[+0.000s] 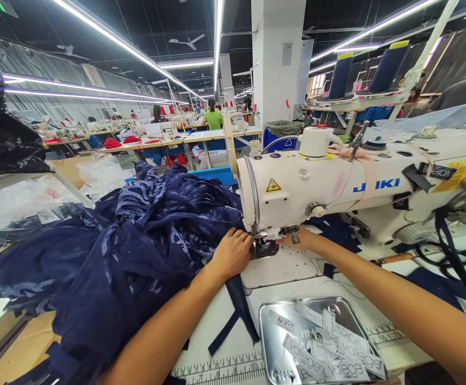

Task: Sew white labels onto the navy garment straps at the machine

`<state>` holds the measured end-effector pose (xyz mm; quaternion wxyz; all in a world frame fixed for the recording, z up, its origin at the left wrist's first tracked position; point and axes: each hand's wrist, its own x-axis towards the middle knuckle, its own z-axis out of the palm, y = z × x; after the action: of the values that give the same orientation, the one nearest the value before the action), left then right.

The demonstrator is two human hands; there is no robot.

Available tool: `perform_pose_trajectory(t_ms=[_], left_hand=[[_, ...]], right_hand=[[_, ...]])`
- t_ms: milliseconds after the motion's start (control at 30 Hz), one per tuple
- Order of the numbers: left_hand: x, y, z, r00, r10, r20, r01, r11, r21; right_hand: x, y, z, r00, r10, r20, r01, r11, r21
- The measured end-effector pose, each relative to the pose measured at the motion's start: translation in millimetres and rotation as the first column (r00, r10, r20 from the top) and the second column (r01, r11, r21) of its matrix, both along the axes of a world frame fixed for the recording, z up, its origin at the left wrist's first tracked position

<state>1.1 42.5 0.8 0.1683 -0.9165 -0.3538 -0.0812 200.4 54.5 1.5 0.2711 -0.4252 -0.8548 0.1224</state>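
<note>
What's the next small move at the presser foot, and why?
Probably ease the navy fabric a little further under the presser foot. The left hand lies flat on the fabric just left of the foot, and the right hand sits right behind it under the sewing machine head, so both are placed to guide the fabric. Whether the foot is down cannot be told.

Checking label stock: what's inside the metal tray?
The metal tray holds a loose pile of white woven labels printed "valege". Overlapping labels hide those beneath and much of the tray floor.

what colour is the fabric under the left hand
Dark navy blue with lighter blue stripes, seen in the head view: fabric, left hand.
</note>
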Motion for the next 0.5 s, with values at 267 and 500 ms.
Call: perform_pose_trajectory(t_ms=[267, 500], left_hand=[[-14, 21, 3.3, 0.926, 0.051, 0.373, 0.036, 0.974, -0.223], [-44, -39, 28.7, 0.911, 0.044, 0.410, 0.106, 0.936, -0.337]], right_hand=[[18, -25, -18.8, 0.923, -0.075, 0.377, -0.016, 0.973, 0.232], [22, -39, -25.8, 0.934, -0.083, 0.348, -0.069, 0.913, 0.401]])
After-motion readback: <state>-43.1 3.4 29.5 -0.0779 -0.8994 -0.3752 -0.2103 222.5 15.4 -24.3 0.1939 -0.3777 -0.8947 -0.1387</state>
